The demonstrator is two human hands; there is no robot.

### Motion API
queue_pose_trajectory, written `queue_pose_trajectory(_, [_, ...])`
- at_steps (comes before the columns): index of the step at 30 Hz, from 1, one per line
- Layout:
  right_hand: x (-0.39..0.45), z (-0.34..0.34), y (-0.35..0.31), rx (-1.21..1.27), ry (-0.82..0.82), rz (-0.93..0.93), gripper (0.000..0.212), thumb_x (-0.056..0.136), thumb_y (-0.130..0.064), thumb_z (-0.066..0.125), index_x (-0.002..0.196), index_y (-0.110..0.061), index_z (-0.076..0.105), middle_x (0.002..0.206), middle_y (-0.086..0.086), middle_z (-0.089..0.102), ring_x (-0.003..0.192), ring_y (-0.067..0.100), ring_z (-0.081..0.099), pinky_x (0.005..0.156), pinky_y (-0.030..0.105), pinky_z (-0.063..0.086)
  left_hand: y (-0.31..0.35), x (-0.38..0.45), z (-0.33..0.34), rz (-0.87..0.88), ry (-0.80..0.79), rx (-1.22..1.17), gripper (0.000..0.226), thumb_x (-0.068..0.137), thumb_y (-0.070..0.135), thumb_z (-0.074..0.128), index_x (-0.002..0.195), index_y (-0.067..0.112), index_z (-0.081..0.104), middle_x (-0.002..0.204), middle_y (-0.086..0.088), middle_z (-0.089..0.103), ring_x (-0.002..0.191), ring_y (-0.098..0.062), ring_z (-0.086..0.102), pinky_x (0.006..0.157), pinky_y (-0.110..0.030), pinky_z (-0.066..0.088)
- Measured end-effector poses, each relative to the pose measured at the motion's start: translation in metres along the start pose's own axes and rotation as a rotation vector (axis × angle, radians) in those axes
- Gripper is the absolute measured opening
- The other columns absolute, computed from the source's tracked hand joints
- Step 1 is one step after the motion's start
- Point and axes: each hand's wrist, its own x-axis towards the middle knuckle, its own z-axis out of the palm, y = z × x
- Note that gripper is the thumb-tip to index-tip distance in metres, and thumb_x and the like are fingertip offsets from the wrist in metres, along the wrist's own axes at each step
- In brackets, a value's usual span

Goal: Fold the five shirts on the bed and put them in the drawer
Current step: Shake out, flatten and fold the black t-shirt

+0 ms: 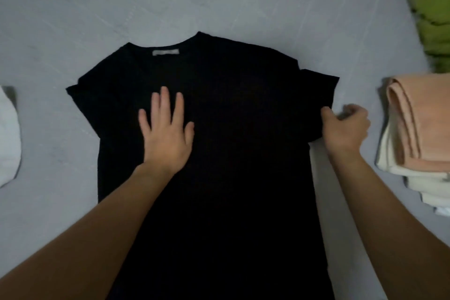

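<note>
Under my left hand [165,134] the black shirt [219,153] is matt, smooth knit cloth with a small woven label at the neck. Beyond my fingers the grey bed [97,7] sheet looks matt and faintly creased. Right of my right hand [345,126], the folded peach and cream towels [414,134] look soft and plush.

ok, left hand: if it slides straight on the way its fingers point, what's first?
Only more black shirt under the left hand, up to the collar and its label. Past that looks like bare grey bed, as far as the picture shows.
</note>
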Motion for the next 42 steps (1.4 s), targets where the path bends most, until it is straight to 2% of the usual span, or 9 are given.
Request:
queue_pose_trajectory(4, [0.013,0.003,0.007,0.135,-0.146,0.174,0.062,0.084,-0.051,0.068,0.124,-0.008,0.05,0.105,0.003,0.052,0.098,0.019,0.053,0.084,0.026,0.039,0.084,-0.01,0.0,0.201,-0.088,-0.273,0.051,0.097,0.03,0.054,0.146,0.022,0.043,0.132,-0.003,0.048,0.118,-0.02,0.048,0.098,-0.037,0.044])
queue_pose_trajectory(8, [0.009,0.007,-0.003,0.415,-0.36,0.177,0.029,0.081,-0.043,0.074,0.089,-0.017,0.065,0.088,-0.001,0.068,0.078,0.013,0.066,0.069,0.024,0.052,0.14,0.01,0.0,0.014,-0.239,-0.651,0.044,0.097,0.028,0.059,0.139,0.029,0.046,0.103,0.013,0.054,0.086,-0.004,0.057,0.074,-0.017,0.05])
queue_pose_trajectory(13, [-0.021,0.004,-0.023,0.343,-0.292,-0.291,0.008,0.088,-0.023,0.063,0.086,-0.015,0.061,0.079,-0.002,0.064,0.069,0.008,0.06,0.062,0.022,0.048,0.181,0.064,-0.015,-0.323,-0.36,-1.174,0.083,0.082,0.064,0.063,0.15,0.03,0.031,0.11,0.012,0.06,0.098,-0.009,0.064,0.078,-0.026,0.054])
queue_pose_trajectory(17, [-0.062,0.015,-0.04,0.143,-0.475,-0.563,0.016,0.089,-0.024,0.062,0.102,-0.015,0.058,0.095,-0.003,0.06,0.082,0.013,0.058,0.07,0.027,0.043,0.187,0.093,-0.03,-0.189,-0.526,-1.023,0.132,0.055,0.069,0.08,0.156,0.037,0.003,0.142,0.008,0.047,0.123,-0.01,0.047,0.096,-0.03,0.042])
queue_pose_trajectory(22, [-0.091,0.021,-0.021,0.062,-0.539,-0.712,0.044,0.086,-0.028,0.067,0.127,-0.016,0.058,0.119,0.001,0.053,0.109,0.019,0.052,0.094,0.034,0.046,0.157,0.095,-0.032,-0.31,-0.251,-0.913,0.075,0.086,0.007,0.069,0.151,0.024,0.035,0.13,-0.003,0.055,0.1,-0.007,0.06,0.075,-0.018,0.056])
queue_pose_trajectory(28, [-0.102,-0.001,0.061,-0.01,-0.588,-0.505,0.059,0.083,-0.033,0.071,0.137,-0.024,0.049,0.13,-0.003,0.045,0.118,0.014,0.046,0.102,0.033,0.043,0.122,0.095,-0.032,-0.78,-0.144,-1.292,0.022,0.097,0.027,0.059,0.12,0.03,0.061,0.126,-0.005,0.06,0.113,-0.022,0.06,0.101,-0.045,0.051])
queue_pose_trajectory(34, [-0.146,-0.021,0.129,-0.151,-0.637,-0.551,0.051,0.091,-0.034,0.064,0.139,-0.034,0.048,0.129,-0.006,0.045,0.114,0.013,0.052,0.095,0.02,0.039,0.115,0.031,-0.013,-0.869,-0.361,-1.51,0.099,0.064,0.044,0.089,0.146,0.022,0.039,0.125,-0.007,0.063,0.107,-0.028,0.068,0.078,-0.048,0.06])
queue_pose_trajectory(39, [-0.168,-0.03,0.152,-0.132,-0.634,-0.486,0.088,0.092,-0.032,0.063,0.156,-0.035,0.003,0.157,-0.02,0.014,0.136,-0.009,0.016,0.11,0.003,0.004,0.127,-0.013,0.007,-0.824,-0.426,-1.232,0.06,0.076,0.027,0.084,0.127,0.011,0.057,0.118,-0.005,0.07,0.11,-0.028,0.066,0.092,-0.043,0.053])
queue_pose_trajectory(42, [-0.173,-0.035,0.164,-0.153,-0.596,-0.508,0.083,0.091,-0.032,0.066,0.156,-0.03,0.016,0.154,-0.017,0.027,0.134,-0.008,0.023,0.107,0.001,0.004,0.123,-0.006,0.0,-0.81,-0.253,-1.387,0.023,0.08,0.023,0.08,0.099,0.017,0.068,0.1,0.0,0.076,0.104,-0.025,0.069,0.085,-0.037,0.054])
